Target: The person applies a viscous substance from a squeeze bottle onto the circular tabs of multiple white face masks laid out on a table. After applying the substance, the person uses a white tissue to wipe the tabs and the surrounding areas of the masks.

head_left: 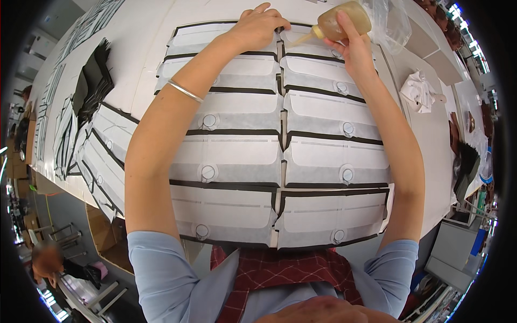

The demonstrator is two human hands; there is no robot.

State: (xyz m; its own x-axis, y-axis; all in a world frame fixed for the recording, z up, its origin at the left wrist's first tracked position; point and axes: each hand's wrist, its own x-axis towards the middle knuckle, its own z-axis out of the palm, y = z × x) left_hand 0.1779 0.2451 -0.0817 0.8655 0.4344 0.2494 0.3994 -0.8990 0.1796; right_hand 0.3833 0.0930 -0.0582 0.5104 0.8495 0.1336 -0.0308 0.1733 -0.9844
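In my right hand [353,40] I hold a squeeze bottle [344,20] of yellowish liquid, tilted so its long thin nozzle [301,40] points down to the left. The nozzle tip is close to the inner end of the far right white panel [318,49]. My left hand [258,28] lies over the inner corner of the far left white panel [202,33], fingers bent and fingertips at its dark edge by the gap. Two columns of such panels, dark-edged, most showing a round disc, run toward me; the lower left panel [231,207] is nearest.
At the left are a stack of dark sheets [94,81] and overlapping panels [113,126]. A clear plastic bag [390,24] lies at the far right, with a crumpled white cloth [419,91] nearer. More dark sheets [466,168] hang at the right edge. A person [51,264] is at lower left.
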